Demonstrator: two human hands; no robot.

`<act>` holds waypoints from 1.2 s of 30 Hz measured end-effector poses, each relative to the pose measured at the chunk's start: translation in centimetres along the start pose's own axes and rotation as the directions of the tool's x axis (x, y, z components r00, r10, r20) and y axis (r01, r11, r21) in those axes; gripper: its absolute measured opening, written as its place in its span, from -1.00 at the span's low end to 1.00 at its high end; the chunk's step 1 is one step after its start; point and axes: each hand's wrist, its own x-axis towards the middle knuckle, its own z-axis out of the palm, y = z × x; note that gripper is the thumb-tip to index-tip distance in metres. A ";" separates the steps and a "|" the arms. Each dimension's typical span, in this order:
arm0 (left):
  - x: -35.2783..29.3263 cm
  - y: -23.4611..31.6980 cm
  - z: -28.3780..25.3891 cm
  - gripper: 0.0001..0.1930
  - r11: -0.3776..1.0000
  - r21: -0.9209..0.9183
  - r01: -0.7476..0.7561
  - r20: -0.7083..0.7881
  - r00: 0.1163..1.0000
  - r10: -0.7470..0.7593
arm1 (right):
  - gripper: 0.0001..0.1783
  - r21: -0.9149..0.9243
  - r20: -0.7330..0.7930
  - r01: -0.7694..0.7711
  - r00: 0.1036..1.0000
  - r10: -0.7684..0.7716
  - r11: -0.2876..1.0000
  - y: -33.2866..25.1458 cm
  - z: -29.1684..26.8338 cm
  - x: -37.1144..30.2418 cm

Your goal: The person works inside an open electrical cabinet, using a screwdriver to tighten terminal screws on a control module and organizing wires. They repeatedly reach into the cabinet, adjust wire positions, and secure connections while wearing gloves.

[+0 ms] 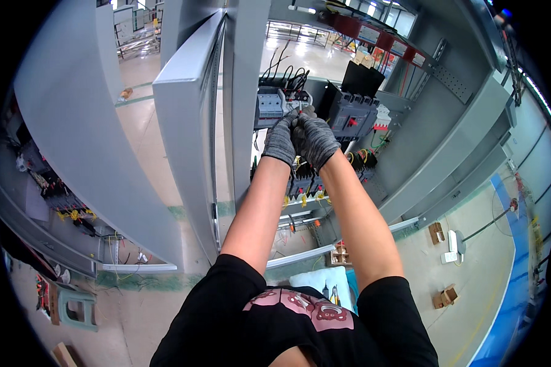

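Note:
My left hand [280,140] and my right hand [316,137], both in grey knitted gloves, meet inside an open electrical cabinet. Their fingers are bent and closed together at the lower front of a light grey wired module [296,99]; what they hold is hidden. Left of them sits a row of grey miniature circuit breakers [269,105]. Just right of my right hand is a large dark grey moulded-case circuit breaker [353,116] with a red switch. Black wires [294,78] loop above the module. Below my wrists, more black breakers [303,185] carry yellow-marked leads.
A grey cabinet door or panel [187,110] stands close on the left. Red-brown busbar supports [367,32] cross the upper right. On the floor are a green stool [78,309], cardboard boxes [445,297] and a fan [460,241]. Hand tools [332,293] lie near my waist.

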 end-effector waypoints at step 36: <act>-2.9 4.4 4.0 -0.90 0.228 0.843 -0.487 0.236 0.716 0.657 | -0.73 -0.161 0.174 0.301 0.946 -0.273 0.940 9.3 -11.2 -9.8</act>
